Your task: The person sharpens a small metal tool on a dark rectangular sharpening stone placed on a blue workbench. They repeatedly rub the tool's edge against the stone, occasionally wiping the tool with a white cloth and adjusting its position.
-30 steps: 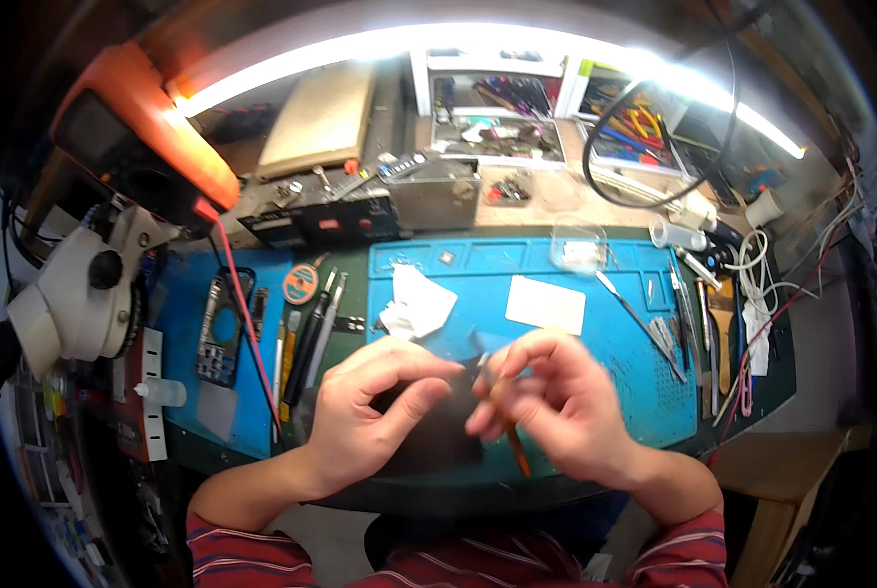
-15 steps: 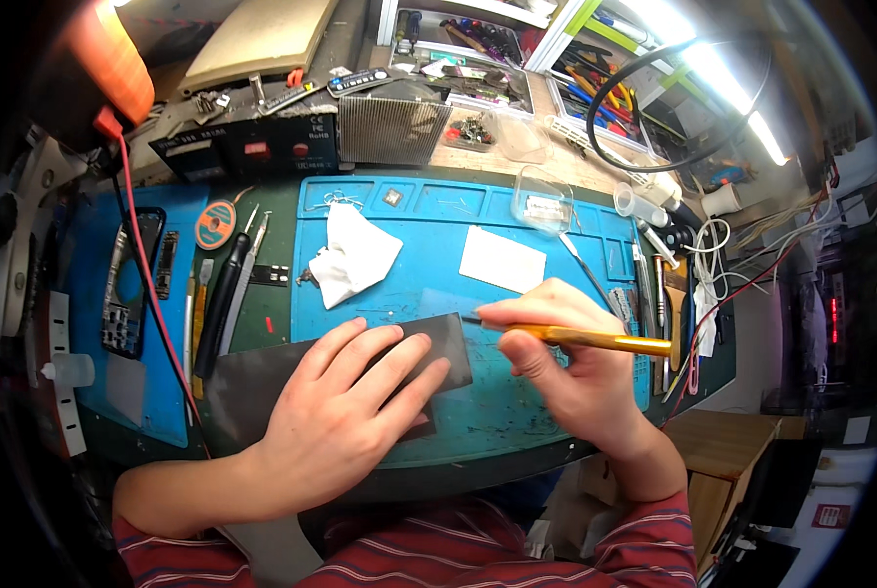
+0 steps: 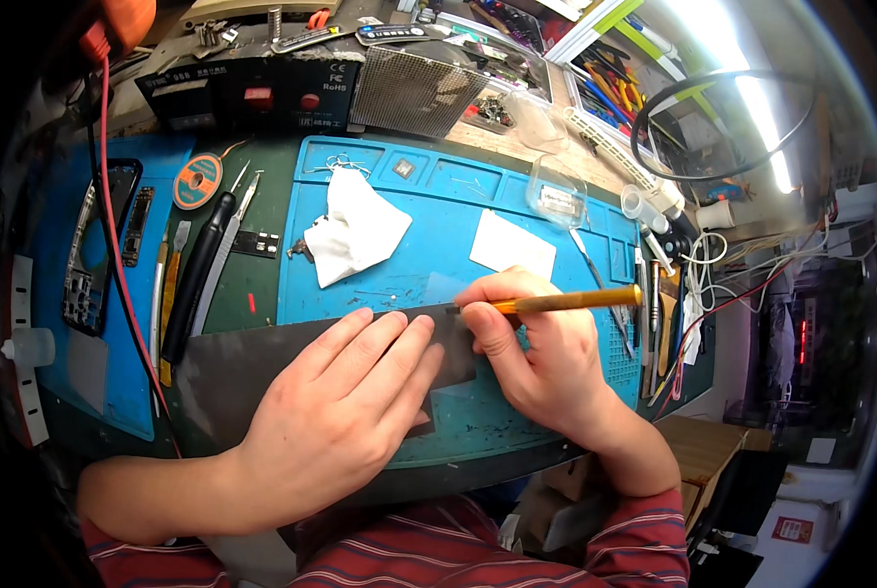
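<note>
A dark grey flat rectangular sheet (image 3: 252, 363) is partly covered by the left hand (image 3: 345, 397), laid palm down on it. A slim gold-coloured tool (image 3: 605, 298) is gripped by the right hand (image 3: 546, 358), and its tip is held near the sheet's far right corner; whether they touch cannot be told. On the blue mat (image 3: 443, 220) beyond, a crumpled white tissue (image 3: 362, 225) and a white rectangular card (image 3: 512, 243) are seen.
</note>
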The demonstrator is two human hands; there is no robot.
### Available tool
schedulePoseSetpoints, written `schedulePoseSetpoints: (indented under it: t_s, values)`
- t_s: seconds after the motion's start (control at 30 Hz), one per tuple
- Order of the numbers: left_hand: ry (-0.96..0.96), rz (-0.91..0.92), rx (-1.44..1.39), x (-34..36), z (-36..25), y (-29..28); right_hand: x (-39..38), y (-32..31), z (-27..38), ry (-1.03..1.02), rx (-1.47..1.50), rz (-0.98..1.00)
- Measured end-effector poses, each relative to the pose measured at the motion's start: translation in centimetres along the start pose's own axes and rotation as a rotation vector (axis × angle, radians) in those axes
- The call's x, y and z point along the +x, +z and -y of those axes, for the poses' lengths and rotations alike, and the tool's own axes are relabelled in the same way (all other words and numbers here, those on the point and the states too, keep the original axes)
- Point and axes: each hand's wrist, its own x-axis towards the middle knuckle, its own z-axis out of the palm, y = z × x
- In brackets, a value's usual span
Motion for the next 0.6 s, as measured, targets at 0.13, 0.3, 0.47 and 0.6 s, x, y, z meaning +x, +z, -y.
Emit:
schedulePoseSetpoints:
  t_s: [0.13,0.3,0.47,0.6]
  values:
    - [0.013,-0.029,0.01,-0.03,0.01,0.37,-0.35,0.11,-0.33,0.064,0.047,-0.01]
    - [0.017,-0.028,0.013,-0.17,0.08,0.35,-0.2,0.4,-0.27,0.035,-0.03,0.027]
    - [0.018,-0.031,0.03,-0.17,0.1,0.47,0.1,0.4,-0.1,-0.004,-0.094,0.051]
    - [0.006,-0.026,0.031,-0.11,-0.06,0.42,0.51,0.52,-0.35,-0.099,-0.145,0.042]
